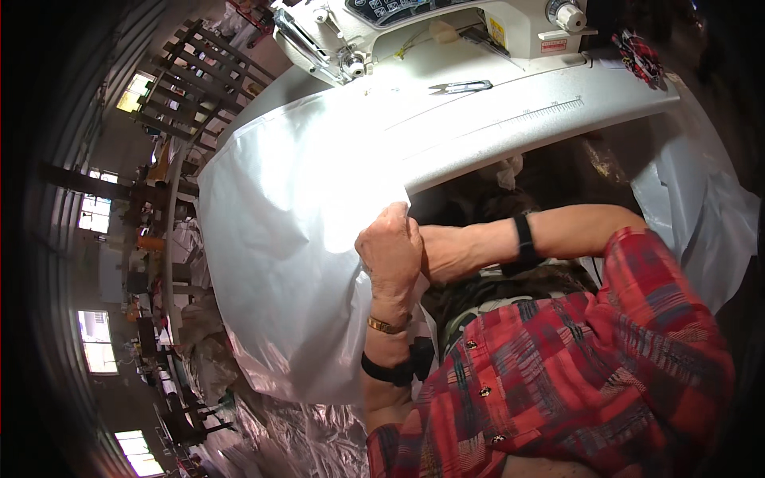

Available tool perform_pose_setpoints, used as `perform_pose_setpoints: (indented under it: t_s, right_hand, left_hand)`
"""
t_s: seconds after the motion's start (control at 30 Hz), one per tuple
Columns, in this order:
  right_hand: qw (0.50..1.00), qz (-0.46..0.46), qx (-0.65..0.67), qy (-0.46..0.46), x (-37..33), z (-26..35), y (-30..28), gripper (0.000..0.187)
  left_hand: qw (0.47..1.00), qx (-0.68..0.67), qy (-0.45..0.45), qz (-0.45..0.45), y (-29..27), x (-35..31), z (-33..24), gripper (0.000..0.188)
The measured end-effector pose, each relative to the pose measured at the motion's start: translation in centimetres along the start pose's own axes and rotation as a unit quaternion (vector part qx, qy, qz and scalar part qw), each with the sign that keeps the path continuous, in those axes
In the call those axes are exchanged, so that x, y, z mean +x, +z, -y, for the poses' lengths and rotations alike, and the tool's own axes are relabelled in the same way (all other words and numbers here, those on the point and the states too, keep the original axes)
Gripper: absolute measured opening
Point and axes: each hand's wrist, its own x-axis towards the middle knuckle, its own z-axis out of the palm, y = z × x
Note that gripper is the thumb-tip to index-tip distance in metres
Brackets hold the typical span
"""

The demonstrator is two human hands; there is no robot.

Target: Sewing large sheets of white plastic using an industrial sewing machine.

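Note:
A large shiny white sheet point(287, 239) hangs from the sewing table's front edge down to my lap. My left hand point(392, 248), with a gold bracelet and a black watch on its wrist, is closed on the sheet's right edge just below the table. My right hand point(446, 253) reaches in from the right and presses against the left one. It wears a black wristband, and its fingers are hidden behind the left hand. My sleeves are red plaid.
A white sewing machine point(446, 28) stands at the top on a pale table point(542, 119) with a printed ruler. Thread snips point(462, 86) lie beside it, and a red-black fabric piece point(637, 54) sits at the right. More silvery sheeting point(701, 215) lies right and below. A workshop with windows shows at the left.

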Motion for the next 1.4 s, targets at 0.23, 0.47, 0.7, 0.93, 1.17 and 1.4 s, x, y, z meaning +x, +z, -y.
perform_pose_setpoints:
  t_s: [0.23, 0.47, 0.7, 0.93, 1.17, 1.4]
  right_hand:
    - [0.970, -0.066, -0.118, 0.200, -1.0, -3.1, -13.8, 0.017]
    - [0.965, -0.089, -0.217, 0.118, 1.8, -9.2, -12.9, 0.026]
    - [0.961, -0.075, -0.213, 0.161, 2.6, -9.2, -13.3, 0.029]
    - [0.934, -0.215, -0.202, 0.203, 4.1, -10.3, -12.3, 0.019]
    - [0.939, -0.139, -0.205, 0.239, 4.0, -10.3, -12.3, 0.028]
    - [0.943, -0.131, -0.195, 0.237, 3.6, -8.9, -12.2, 0.045]
  left_hand:
    - [0.999, -0.033, 0.025, -0.017, 0.7, 0.9, 0.7, 0.013]
    - [0.999, 0.036, 0.025, 0.003, 0.1, 4.9, 1.5, 0.010]
    - [0.996, 0.079, 0.029, -0.011, 0.7, 10.7, 2.9, 0.011]
    - [0.999, 0.023, 0.040, -0.020, 1.5, 13.7, 4.4, 0.020]
    - [0.997, 0.073, -0.028, 0.016, 0.8, 14.0, 3.9, 0.021]
    - [0.990, -0.070, 0.059, -0.106, -2.9, 6.1, 3.7, 0.032]
